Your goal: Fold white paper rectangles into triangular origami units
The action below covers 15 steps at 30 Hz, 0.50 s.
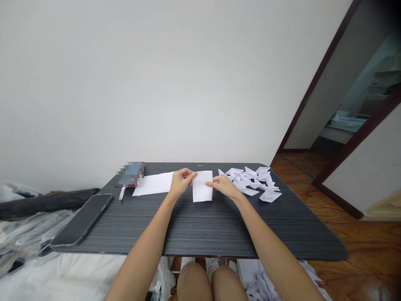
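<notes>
Between my two hands is a white sheet of paper (202, 190), an upright rectangle over the middle of the dark table. My left hand (182, 180) pinches its upper left edge between thumb and fingers. On the opposite side, my right hand (223, 185) grips the right edge, thumb on the front face. Flat white paper strips (155, 184) lie just left of my left hand. Beyond my right hand spreads a loose pile of folded paper pieces (250, 179) with pointed ends.
A phone (83, 219) lies at the left edge of the dark table (213, 234). Behind it is a partly blurred-out object (130, 174) with a white strap. More folded papers (261, 282) are below the table at right. Plastic-wrapped items (34, 230) crowd the left side.
</notes>
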### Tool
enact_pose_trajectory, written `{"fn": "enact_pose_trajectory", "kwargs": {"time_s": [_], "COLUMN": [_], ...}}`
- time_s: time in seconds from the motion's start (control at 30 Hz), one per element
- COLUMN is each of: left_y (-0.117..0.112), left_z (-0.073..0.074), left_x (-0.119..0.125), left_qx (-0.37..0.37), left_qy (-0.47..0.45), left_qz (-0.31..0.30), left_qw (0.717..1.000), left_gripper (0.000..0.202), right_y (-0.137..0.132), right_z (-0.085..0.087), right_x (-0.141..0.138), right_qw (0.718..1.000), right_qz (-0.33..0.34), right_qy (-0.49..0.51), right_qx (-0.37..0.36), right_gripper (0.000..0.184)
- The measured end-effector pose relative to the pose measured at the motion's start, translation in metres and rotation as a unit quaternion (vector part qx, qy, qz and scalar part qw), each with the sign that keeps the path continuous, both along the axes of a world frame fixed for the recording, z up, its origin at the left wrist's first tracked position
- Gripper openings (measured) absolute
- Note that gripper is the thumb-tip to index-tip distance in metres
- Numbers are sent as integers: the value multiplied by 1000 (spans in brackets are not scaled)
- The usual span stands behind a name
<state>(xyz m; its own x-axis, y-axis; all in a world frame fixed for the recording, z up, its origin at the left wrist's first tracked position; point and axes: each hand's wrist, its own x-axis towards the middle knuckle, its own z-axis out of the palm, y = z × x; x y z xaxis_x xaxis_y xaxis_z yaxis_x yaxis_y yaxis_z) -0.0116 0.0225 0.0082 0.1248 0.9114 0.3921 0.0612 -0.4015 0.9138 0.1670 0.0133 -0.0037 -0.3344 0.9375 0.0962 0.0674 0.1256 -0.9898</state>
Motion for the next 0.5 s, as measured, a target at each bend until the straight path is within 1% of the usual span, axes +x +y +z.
{"fn": "enact_pose_trajectory", "kwargs": {"time_s": [0.07, 0.23, 0.33, 0.4, 0.47, 0.5], "left_y": [0, 4, 8, 10, 12, 13], "left_z": [0, 3, 6, 8, 9, 9], "left_x": [0, -8, -17, -23, -27, -28], "left_qx": [7, 17, 18, 21, 27, 29], "left_qy": [1, -30, -56, -91, -126, -136], "left_qz": [11, 46, 82, 112, 136, 144], "left_qw": [1000, 998, 995, 989, 982, 980], "left_gripper": [23, 23, 23, 23, 22, 22], "right_y": [0, -3, -7, -8, -8, -8], "right_z": [0, -1, -3, -3, -3, -3], "right_x": [0, -4, -6, -6, -4, -2], "right_qw": [1000, 997, 991, 985, 983, 986], "right_qz": [7, 76, 123, 155, 160, 147], "right_qy": [-4, -22, -35, -55, -70, -67], "right_qx": [-1, -21, -34, -51, -54, -49], "right_gripper": [27, 23, 25, 27, 27, 28]}}
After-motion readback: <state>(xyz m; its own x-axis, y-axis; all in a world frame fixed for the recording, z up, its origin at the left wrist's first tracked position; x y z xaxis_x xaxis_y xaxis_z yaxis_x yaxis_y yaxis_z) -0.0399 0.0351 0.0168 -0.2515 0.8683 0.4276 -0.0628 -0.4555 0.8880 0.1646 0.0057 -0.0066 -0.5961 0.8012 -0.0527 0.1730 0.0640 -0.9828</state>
